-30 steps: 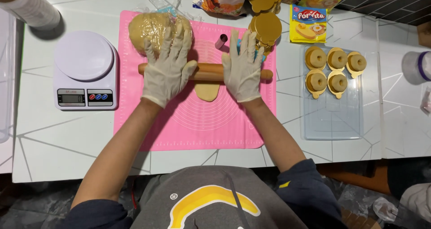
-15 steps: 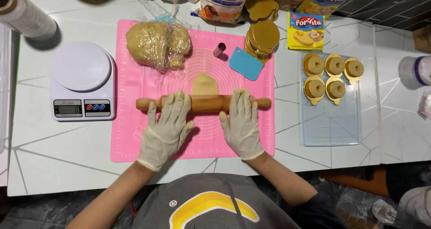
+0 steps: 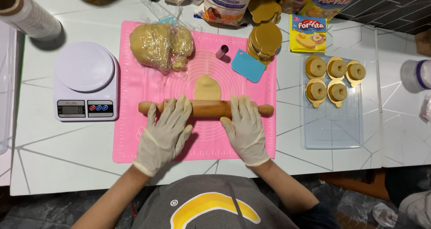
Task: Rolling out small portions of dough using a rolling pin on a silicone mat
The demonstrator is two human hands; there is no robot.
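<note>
Wooden rolling pin (image 3: 205, 108) lies on the pink silicone mat (image 3: 134, 134), long axis running left to right across the mat, one handle end pointing toward the scale, the other toward the tray. A small flattened piece of dough (image 3: 207, 87) sits just beyond the pin, its near edge touching or under it.

Left hand (image 3: 165, 134), gloved, lies flat with fingers spread, fingertips resting on the pin's left part; no closed grip. Right hand (image 3: 245, 131), gloved, same posture: open palm, fingertips on the pin's right part.

Farther back on the mat: large lump of dough in clear wrap (image 3: 160, 46), a small dark cylinder cutter (image 3: 222, 52), a blue scraper (image 3: 248, 65), a stack of round gold boards (image 3: 265, 41) at the mat's right edge.

Left of the mat: white kitchen scale (image 3: 85, 81). Right: clear tray (image 3: 333, 130) holding five ring-shaped pastries (image 3: 336, 68) on gold bases.

Packages along the far edge: a white flour bag (image 3: 226, 4) with dark lettering, upright; a yellow and red flat packet (image 3: 307, 33) lying beside the tray; a blue and red packet (image 3: 334, 0) behind it.
</note>
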